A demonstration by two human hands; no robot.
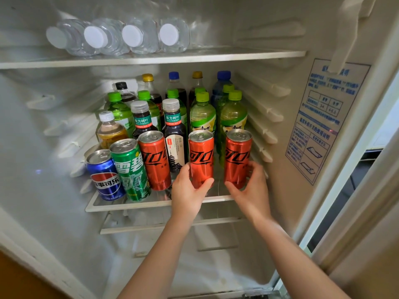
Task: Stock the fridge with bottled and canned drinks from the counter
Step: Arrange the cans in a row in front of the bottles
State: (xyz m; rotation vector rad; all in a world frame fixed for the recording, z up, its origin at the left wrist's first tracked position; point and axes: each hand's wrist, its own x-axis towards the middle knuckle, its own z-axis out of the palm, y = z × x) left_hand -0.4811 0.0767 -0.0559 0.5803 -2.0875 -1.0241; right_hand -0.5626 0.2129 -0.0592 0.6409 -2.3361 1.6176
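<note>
Gripping the inner red can [201, 156] with the left hand [187, 192] and the outer red can [237, 156] with the right hand [251, 186], a person reaches into an open fridge. Each hand curls round the lower part of its can, with the thumbs facing each other across the small gap between the two. Both cans are upright at the front right of the middle shelf [133, 205], the outer one nearest the side wall. Leftward along the same front row stand a third red can [154, 160], a green soda can [129, 169] and a blue cola can [105, 175], packed close together. Behind them rise two dark tea bottles [141, 117], an amber drink bottle [110, 130] and ranks of green-capped bottles [233, 115]. On the upper shelf [194, 58], four clear water bottles [116, 37] lie on their sides with their white caps facing outward. A blue-printed label [321, 117] is stuck to the right wall.
</note>
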